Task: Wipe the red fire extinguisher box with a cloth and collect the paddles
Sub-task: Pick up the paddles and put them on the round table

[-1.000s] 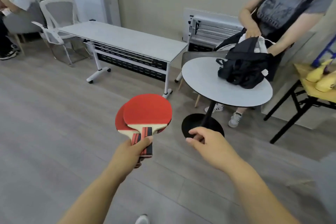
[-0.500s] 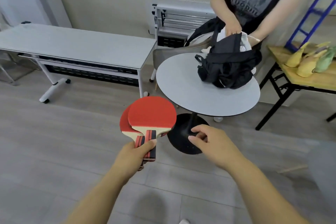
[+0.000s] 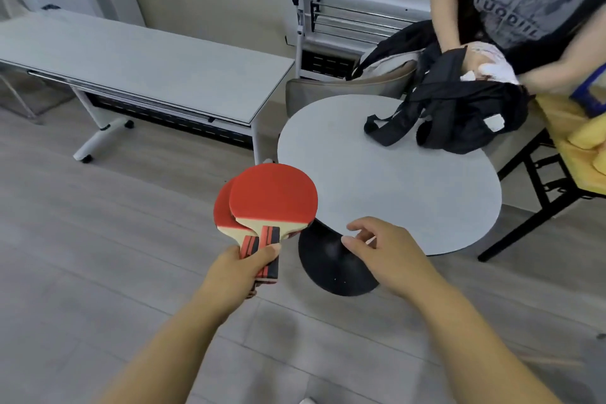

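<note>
The left hand (image 3: 239, 267) grips both red paddles (image 3: 269, 200) by their stacked handles, just beside the round desk (image 3: 410, 200). The right hand (image 3: 383, 252) hovers empty, loosely curled. A firm squeeze on both handles should stop them slipping.

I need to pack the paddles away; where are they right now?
In the head view, both paddles sit stacked in the left hand, lower centre, just left of the round table.
</note>
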